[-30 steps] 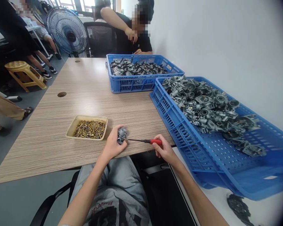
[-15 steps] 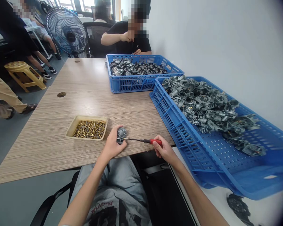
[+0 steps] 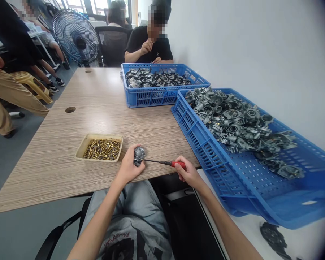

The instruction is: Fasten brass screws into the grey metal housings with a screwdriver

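Your left hand (image 3: pixel 128 164) curls its fingers tight around a small metal carburetor body (image 3: pixel 139 156), close to the table edge (image 3: pixel 151 177). Your right hand (image 3: pixel 188 173) pinches a red-handled screwdriver (image 3: pixel 176 164), and its thin tip is right at the metal part. A little tray of brass screws (image 3: pixel 99 136) sits just beside your left hand.

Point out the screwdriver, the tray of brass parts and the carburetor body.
Screwdriver (image 3: pixel 178 164), head view, on the red handle.
Tray of brass parts (image 3: pixel 99 136), head view, on the rim.
Carburetor body (image 3: pixel 139 155), head view, on the casting's top.
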Available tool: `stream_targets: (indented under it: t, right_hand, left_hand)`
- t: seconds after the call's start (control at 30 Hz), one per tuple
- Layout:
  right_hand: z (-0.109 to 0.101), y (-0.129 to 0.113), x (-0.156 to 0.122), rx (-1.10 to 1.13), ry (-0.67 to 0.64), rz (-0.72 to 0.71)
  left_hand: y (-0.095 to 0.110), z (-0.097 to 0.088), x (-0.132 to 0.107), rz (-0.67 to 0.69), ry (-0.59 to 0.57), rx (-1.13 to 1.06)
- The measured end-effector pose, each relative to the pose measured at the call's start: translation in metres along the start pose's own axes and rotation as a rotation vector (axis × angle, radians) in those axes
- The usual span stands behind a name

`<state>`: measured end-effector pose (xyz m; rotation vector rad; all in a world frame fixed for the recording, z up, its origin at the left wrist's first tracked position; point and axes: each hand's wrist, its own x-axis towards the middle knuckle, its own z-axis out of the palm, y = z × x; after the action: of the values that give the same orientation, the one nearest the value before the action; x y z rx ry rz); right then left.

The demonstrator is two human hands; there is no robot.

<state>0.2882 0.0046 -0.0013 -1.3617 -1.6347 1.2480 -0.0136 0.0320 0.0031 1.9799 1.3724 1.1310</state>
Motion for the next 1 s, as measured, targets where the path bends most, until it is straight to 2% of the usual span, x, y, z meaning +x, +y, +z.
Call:
stream_targets:
  t: [0.3,0.5,0.7,1.0]
  right_hand:
    - [0.0018,-0.0018,0.0012,-0.036,0.039,-0.006]
    - [0.0010,-0.0032,-0.0008,0.005,0.002,0.010]
    - [0.0021,-0.0027,0.0009,-0.008,0.042,-0.005]
    - [0.0014,-0.0041,0.0001,-0.013,0.025,0.016]
  left_hand:
    - [0.0000,-0.0003,0.0001,0.008,-0.002,-0.008]
    - [0.0005,-0.0003,0.0004,0.002,-0.008,-0.007]
    - [0.0005,-0.0001,0.0000,0.008,0.005,0.006]
    - [0.0004,-0.0005,0.0005,-0.007,-0.009,-0.009]
